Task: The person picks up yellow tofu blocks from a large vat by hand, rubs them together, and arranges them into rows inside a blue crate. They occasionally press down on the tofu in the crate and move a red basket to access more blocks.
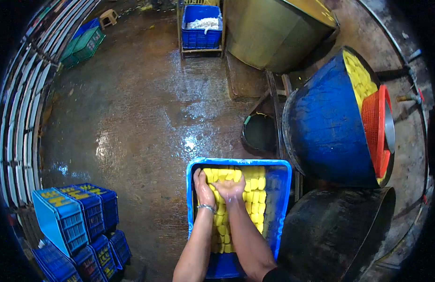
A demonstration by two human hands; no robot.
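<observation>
The wet floor [133,117] is taking up most of the room, shining under the light. To the person's right, a big blue tub [325,131] is sitting tilted, showing yellow blocks at its upper rim with a red basket [375,127] lying against its mouth, and a dark round vessel [335,235] is lying just below it. Further back, a large olive tank [274,33] is standing beside a blue crate of white material [202,26], with green crates [83,44] off at the far left wall. Nearer, at the person's left, a stack of empty blue crates [78,221] is leaning together on the floor. Directly in front of the person, the blue tray [278,197] is sitting low, partly filled with rows of yellow blocks [255,197] packed toward its left and middle, its right strip showing bare. Both hands are reaching down into it: the left hand [203,190], wearing a bracelet at the wrist, is pressing flat against the blocks near the tray's left wall, fingers together, while the right hand [230,189] is lying just beside it, palm down on the blocks, fingers curled loosely over them. The two hands are almost touching, neither visibly lifting a block.
</observation>
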